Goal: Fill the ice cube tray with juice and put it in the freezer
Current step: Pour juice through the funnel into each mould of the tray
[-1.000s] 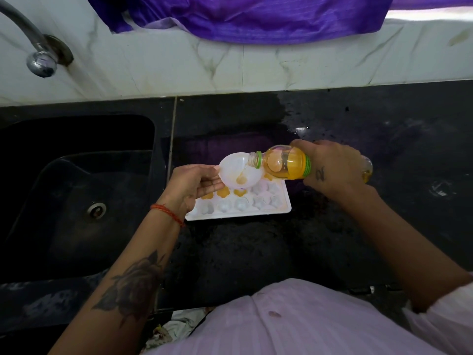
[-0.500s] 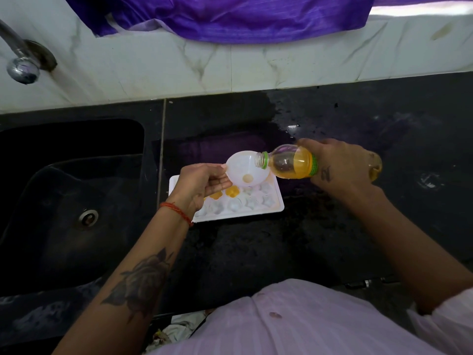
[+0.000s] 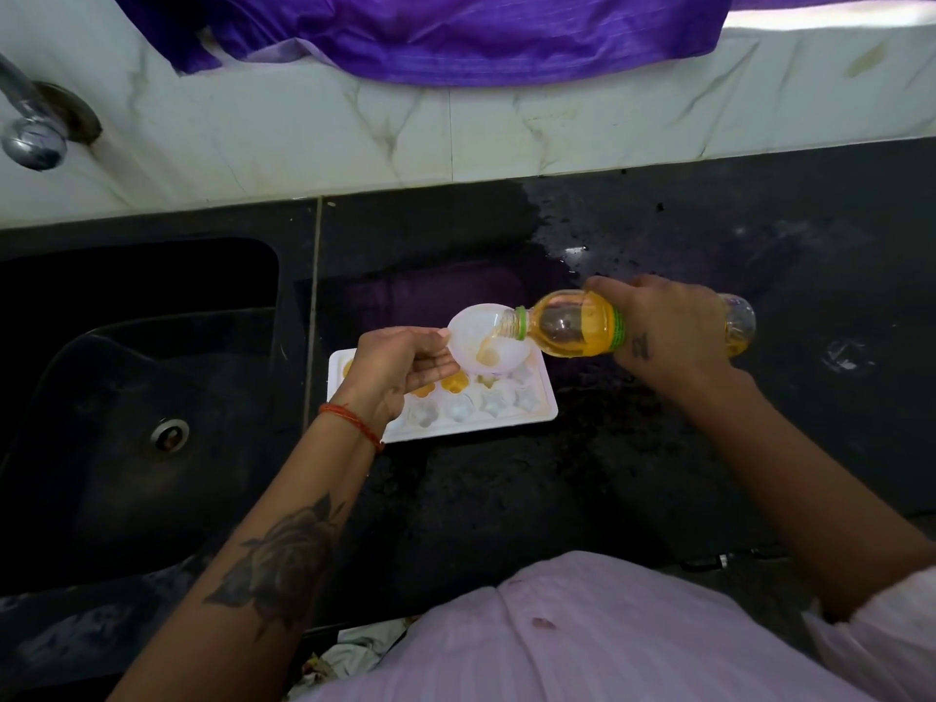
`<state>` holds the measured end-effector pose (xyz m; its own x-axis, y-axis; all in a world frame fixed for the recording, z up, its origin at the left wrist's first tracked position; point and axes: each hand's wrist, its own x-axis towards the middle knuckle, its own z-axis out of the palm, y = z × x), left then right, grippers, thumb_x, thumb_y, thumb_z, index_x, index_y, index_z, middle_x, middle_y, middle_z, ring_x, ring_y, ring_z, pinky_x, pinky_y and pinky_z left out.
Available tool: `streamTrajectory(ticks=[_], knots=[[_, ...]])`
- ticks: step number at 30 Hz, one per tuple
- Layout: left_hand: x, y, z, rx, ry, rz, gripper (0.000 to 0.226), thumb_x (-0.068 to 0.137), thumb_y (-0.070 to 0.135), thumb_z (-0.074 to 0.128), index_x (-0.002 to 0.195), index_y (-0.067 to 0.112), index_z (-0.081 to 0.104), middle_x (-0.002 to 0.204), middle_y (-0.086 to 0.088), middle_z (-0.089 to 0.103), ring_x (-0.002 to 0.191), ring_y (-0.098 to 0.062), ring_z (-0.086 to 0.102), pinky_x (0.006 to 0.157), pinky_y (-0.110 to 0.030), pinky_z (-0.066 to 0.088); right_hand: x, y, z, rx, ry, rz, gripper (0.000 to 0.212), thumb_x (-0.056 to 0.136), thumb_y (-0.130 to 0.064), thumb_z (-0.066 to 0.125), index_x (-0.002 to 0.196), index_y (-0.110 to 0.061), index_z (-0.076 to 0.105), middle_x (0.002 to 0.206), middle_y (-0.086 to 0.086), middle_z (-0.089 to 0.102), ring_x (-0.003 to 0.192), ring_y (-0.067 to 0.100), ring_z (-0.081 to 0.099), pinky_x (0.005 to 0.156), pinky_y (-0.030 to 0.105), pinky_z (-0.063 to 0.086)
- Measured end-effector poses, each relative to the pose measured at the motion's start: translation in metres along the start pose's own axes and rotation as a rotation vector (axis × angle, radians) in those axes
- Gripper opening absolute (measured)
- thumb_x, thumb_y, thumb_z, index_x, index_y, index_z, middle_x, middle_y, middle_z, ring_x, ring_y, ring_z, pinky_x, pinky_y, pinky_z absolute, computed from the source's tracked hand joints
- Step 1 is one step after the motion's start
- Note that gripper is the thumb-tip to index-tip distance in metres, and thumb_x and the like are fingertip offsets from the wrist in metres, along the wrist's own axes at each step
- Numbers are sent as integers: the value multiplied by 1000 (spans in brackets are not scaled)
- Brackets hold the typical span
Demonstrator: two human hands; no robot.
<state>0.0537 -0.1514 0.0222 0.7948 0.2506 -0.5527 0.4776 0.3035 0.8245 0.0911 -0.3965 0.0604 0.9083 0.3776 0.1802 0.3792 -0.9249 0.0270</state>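
A white ice cube tray point(image 3: 544, 410) lies on the black counter. Some of its far cells hold orange juice; the near row looks clear. Above the tray my left hand point(image 3: 400, 367) holds a white funnel point(image 3: 481, 336) by its rim. My right hand point(image 3: 673, 331) grips a clear plastic juice bottle point(image 3: 572, 329), tipped on its side with its mouth at the funnel. A thin stream of orange juice runs into the funnel. My left hand hides the tray's left part.
A black sink point(image 3: 142, 397) with a drain sits left of the tray. A metal tap point(image 3: 30, 139) juts from the marble wall at upper left. Purple cloth point(image 3: 456, 32) hangs along the top. The black counter point(image 3: 759, 235) stretches right, with wet patches.
The bottle has tipped further and juice flows into the funnel again. The funnel stays over the tray's far row. The view has shifted slightly.
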Motion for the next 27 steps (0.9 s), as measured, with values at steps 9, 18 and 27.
streamTrajectory(ticks=[9, 18, 27], knots=[[-2, 2, 1, -5, -11, 10, 1, 80, 0, 67, 80, 0, 67, 64, -10, 73, 61, -20, 72, 52, -23, 56, -3, 3, -2, 79, -13, 43, 59, 76, -28, 71, 130, -32, 49, 104, 9, 66, 92, 35, 63, 71, 35, 41], [1, 8, 1, 34, -28, 12, 5, 79, -1, 65, 83, -2, 69, 71, -14, 73, 67, -24, 73, 55, -25, 57, -9, 16, -7, 91, -5, 89, 61, 76, -33, 72, 132, -34, 47, 108, 9, 66, 96, 35, 62, 69, 33, 35], [-3, 5, 19, 21, -60, 10, 4, 81, -2, 64, 79, -2, 67, 60, -11, 71, 57, -20, 71, 49, -22, 55, -12, 19, -8, 58, -30, 82, 61, 79, -29, 70, 135, -32, 45, 112, 11, 64, 99, 36, 61, 74, 36, 43]])
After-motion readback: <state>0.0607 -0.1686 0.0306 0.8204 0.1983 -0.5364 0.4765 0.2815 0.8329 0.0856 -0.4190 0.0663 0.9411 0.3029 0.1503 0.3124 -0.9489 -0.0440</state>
